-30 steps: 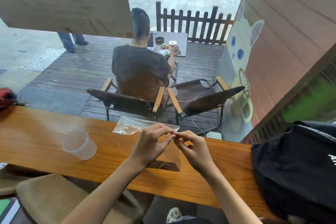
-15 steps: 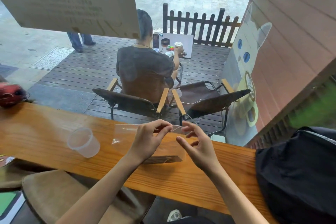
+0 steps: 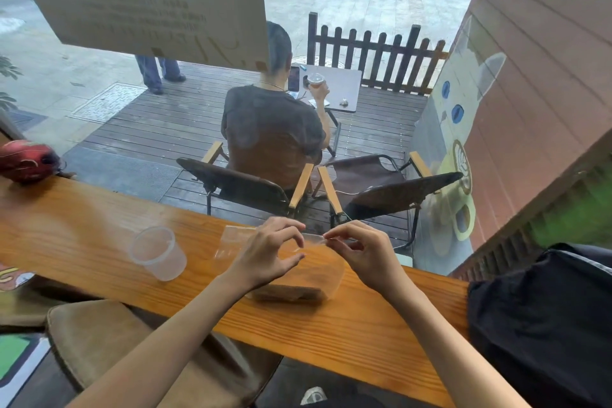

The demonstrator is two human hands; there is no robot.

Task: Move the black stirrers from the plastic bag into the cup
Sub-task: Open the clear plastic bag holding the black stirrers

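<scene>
A clear plastic bag [image 3: 326, 272] stands on the wooden counter [image 3: 347, 334], its dark stirrers [image 3: 288, 293] lying along its bottom. My left hand [image 3: 268, 257] pinches the bag's top edge from the left with thumb and forefinger. My right hand [image 3: 362, 253] pinches the same top edge from the right. The two hands hold the mouth of the bag between them. A clear plastic cup [image 3: 158, 253] stands upright on the counter, well to the left of my left hand and apart from the bag.
A black bag or garment [image 3: 543, 318] lies on the counter at the right. A red object [image 3: 28, 159] sits at the counter's far left end. A padded stool [image 3: 109, 344] is below the counter. Behind the window a person sits on a chair outside.
My right hand, which had come off the bag, has closed again on its top edge. The bag now stands more upright between both hands. The view has shifted slightly.
</scene>
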